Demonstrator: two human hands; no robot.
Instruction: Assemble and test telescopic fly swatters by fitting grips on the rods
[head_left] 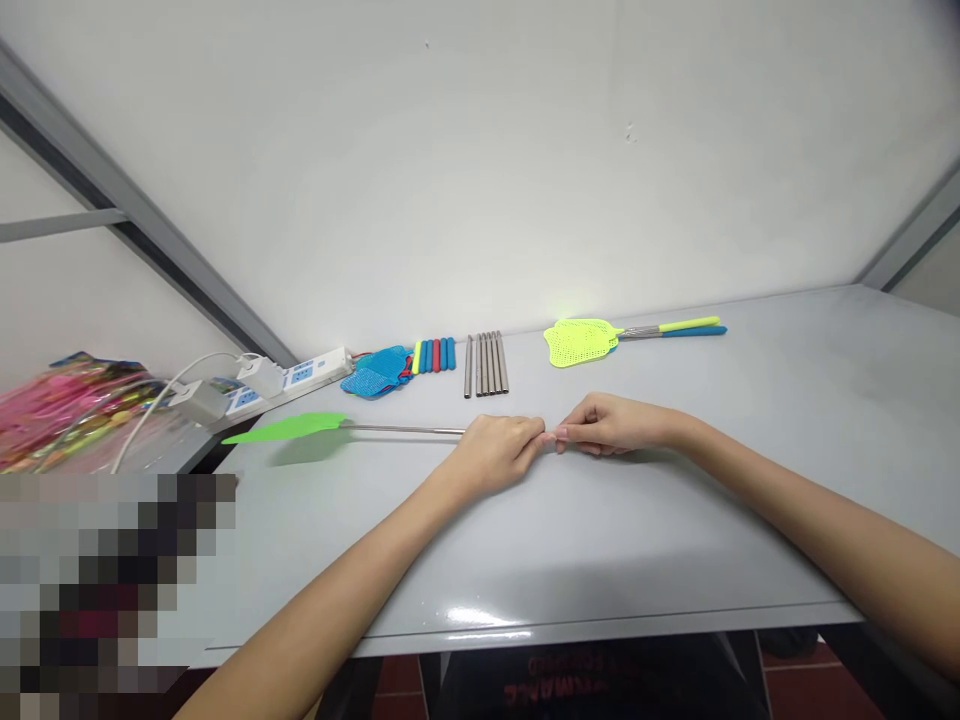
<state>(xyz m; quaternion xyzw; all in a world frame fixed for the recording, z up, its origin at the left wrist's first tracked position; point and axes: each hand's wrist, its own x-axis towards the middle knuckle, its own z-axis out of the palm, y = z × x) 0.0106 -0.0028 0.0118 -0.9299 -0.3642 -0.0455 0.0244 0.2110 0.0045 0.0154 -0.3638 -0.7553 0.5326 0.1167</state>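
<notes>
A green fly swatter (296, 428) extends to the left over the grey table, its flat head at the far end of a thin metal rod. My left hand (499, 448) is closed around the rod, hiding its right end. Just to the right, my right hand (604, 424) is closed in a pinch, its fingertips close against those of my left hand. Whatever lies between the right fingertips is hidden.
Along the wall lie blue swatter heads (377, 373), coloured handle grips (436, 356), several metal tubes (492, 363) and yellow fly swatters (583, 343) with yellow and blue handles. At left are a power strip (319, 370) with plugs and cables, and pink packaged items (64, 400).
</notes>
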